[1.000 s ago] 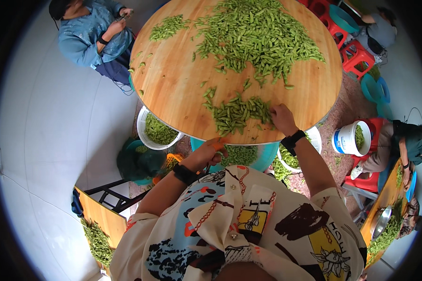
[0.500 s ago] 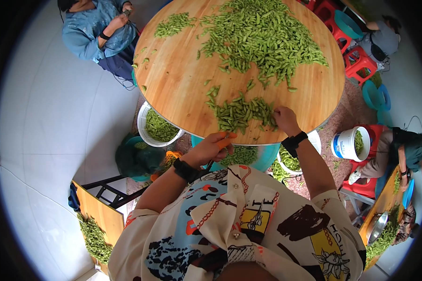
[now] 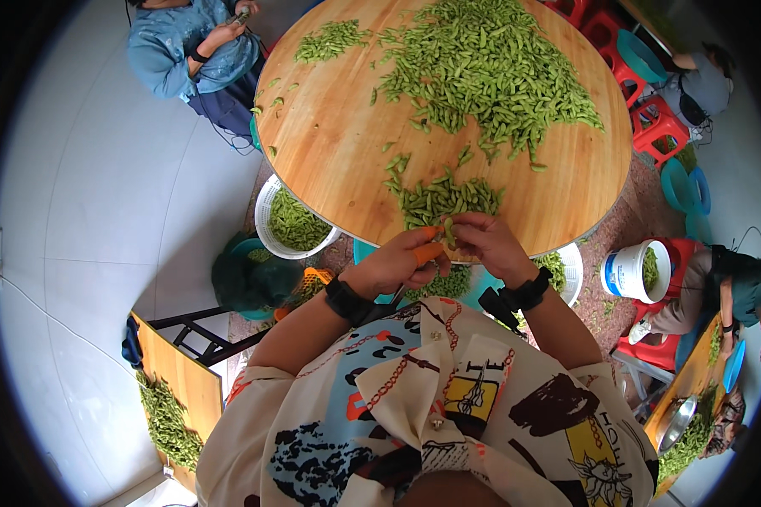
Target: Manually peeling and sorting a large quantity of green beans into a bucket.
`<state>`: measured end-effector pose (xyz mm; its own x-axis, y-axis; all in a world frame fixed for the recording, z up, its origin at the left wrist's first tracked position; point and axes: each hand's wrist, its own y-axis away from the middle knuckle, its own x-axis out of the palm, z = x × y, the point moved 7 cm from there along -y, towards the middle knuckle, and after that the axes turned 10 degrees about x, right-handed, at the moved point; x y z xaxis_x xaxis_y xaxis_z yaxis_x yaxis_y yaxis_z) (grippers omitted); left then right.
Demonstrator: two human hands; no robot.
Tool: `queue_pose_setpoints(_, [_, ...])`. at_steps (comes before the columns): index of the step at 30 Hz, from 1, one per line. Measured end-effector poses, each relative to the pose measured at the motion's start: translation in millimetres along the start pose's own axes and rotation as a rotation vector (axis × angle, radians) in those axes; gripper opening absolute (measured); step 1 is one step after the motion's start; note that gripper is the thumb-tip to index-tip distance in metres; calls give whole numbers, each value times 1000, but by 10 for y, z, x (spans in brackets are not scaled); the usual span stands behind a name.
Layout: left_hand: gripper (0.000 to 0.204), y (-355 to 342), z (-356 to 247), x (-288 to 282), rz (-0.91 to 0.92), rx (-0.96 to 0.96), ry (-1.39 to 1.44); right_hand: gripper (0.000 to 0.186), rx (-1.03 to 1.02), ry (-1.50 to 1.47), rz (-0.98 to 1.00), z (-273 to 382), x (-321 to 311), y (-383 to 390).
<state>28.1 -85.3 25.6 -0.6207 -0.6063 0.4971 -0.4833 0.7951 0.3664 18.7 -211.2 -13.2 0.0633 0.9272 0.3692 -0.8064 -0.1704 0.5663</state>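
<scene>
At the near edge of the round table, my two hands are close together. The thumb and fingers of my right hand (image 3: 492,245) pinch a green soybean pod (image 3: 449,232). My left hand (image 3: 397,264) is curled beside it, with orange coverings on its fingers. A slim metal tool (image 3: 398,294) sticks out below the left palm; the rest of it is hidden. Just beyond my hands lies a small heap of soybean pods (image 3: 450,199). A much larger heap of pods (image 3: 490,76) covers the far part of the round wooden table (image 3: 330,152).
Under the near edge stand a teal basin (image 3: 479,281) of green beans and a white basket (image 3: 572,275). Another white basket (image 3: 271,221) with pods is at left. A white bucket (image 3: 624,272) stands at right. Several people sit around, one in a blue top (image 3: 165,51).
My right hand has drawn back from the small heap toward my left hand, with a pod now in its fingers. My left hand has shifted slightly right.
</scene>
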Motion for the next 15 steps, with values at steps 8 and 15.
queue_pose_setpoints(8, [13, 82, 39, -11, 32, 7, 48, 25, -30, 55, -14, 45, 140, 62])
queue_pose_setpoints(15, [10, 79, 149, -122, 5, 13, 56, 25, -90, 30, -10, 27, 214, 65])
